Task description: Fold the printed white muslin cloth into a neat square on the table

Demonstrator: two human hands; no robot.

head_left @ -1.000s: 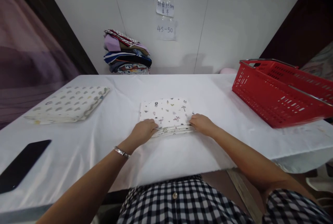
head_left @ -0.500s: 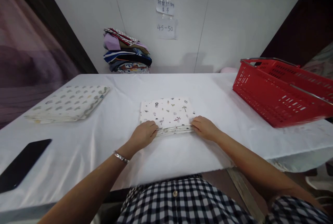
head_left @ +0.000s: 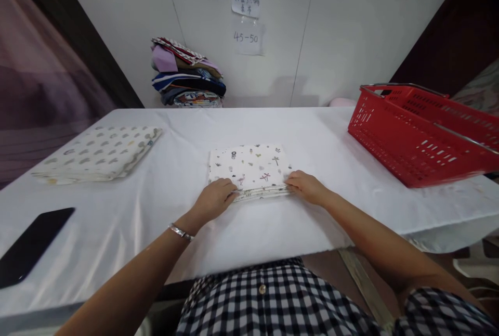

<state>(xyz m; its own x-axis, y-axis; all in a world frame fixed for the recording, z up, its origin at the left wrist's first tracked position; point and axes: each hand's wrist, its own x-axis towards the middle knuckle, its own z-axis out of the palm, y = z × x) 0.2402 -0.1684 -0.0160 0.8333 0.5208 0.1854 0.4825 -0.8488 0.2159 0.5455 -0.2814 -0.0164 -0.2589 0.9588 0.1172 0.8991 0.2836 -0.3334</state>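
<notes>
A white cloth point(head_left: 249, 166) printed with small plants and animals lies folded into a layered rectangle in front of me. My left hand point(head_left: 217, 198) pinches its near left corner, and a silver bracelet circles that wrist. At the near right corner, my right hand point(head_left: 306, 186) has its fingers closed on the stacked edge. Several fold layers show along the near side between the two hands. The thumbs and fingertips are partly hidden.
Another folded cloth point(head_left: 102, 153) with grey-green shapes lies at the left on the white-covered table point(head_left: 171, 253). A black phone point(head_left: 33, 245) is near the left edge. A red basket point(head_left: 413, 138) stands at the right. Stacked fabrics point(head_left: 189, 76) sit behind, by the wall.
Both hands keep their hold on the folded cloth's near corners. The whole view has shifted slightly; the cloth looks the same.
</notes>
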